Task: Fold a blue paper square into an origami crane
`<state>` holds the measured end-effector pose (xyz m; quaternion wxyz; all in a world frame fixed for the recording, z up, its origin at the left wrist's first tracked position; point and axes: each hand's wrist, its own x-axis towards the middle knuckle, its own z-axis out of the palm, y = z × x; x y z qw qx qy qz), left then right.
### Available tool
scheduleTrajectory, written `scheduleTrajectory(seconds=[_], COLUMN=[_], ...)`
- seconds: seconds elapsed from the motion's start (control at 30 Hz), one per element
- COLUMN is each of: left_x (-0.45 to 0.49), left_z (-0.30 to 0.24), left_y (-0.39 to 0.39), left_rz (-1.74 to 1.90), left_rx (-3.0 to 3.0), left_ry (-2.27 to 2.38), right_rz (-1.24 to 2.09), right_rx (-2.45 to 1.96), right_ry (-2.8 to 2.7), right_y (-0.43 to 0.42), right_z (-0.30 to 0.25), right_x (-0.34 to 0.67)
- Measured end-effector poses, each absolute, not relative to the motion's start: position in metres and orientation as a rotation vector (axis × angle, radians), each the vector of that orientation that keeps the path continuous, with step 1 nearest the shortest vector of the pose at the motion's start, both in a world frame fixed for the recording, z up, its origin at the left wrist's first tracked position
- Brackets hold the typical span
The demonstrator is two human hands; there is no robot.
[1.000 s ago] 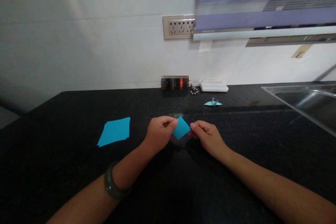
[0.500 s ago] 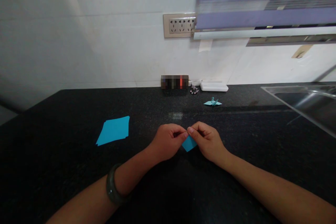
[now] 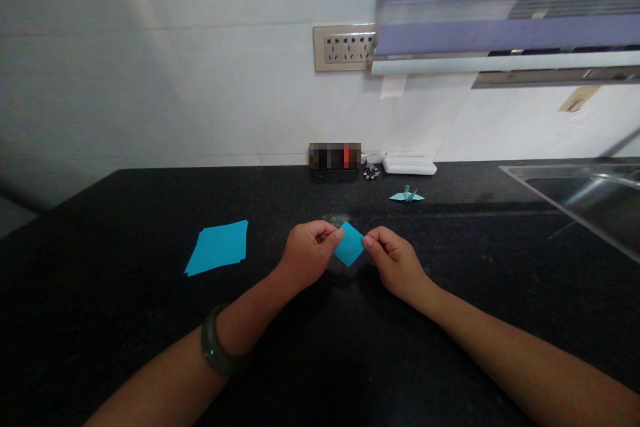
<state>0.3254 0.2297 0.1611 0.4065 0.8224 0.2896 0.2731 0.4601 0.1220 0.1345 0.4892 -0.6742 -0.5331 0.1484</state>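
A small blue piece of folded origami paper (image 3: 349, 245) is held up between my hands, shaped like a diamond. My left hand (image 3: 311, 253) pinches its left corner between thumb and fingers. At its right corner, my right hand (image 3: 395, 259) has thumb and forefinger closed on the edge. Off to the left lies a stack of blue paper sheets (image 3: 218, 248), slightly fanned at the corners. Behind my right hand a light blue paper crane (image 3: 407, 195) rests on the counter with its wings spread.
The black speckled counter (image 3: 150, 207) meets a white tiled wall. Along the wall are a blurred-out dark box (image 3: 335, 156), a beaded ring (image 3: 371, 171) and a white flat object (image 3: 409, 165). A metal sink (image 3: 595, 190) is set in at the right.
My hands have moved apart and a little upward. The blue paper, mostly covered by my fingers before, now shows as a whole diamond between them.
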Motion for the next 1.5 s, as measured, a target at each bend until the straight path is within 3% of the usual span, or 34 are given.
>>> scheduleTrajectory(seconds=[0.27, 0.57, 0.97, 1.5], left_x=[0.326, 0.327, 0.329, 0.328], left_z=[0.157, 0.153, 0.156, 0.157], left_y=[0.227, 0.23, 0.226, 0.227], left_rz=[0.667, 0.519, 0.326, 0.33], left_rx=[2.121, 2.104, 1.42, 1.423], left_ry=[0.779, 0.674, 0.507, 0.538], right_rz=[0.726, 0.768, 1.252, 1.317], right_rx=[-1.461, -1.389, -0.976, -0.951], right_ry=[-1.083, -0.992, -0.67, -0.637], right_y=[0.127, 0.128, 0.13, 0.129], right_z=[0.131, 0.124, 0.124, 0.124], right_x=[0.462, 0.462, 0.464, 0.462])
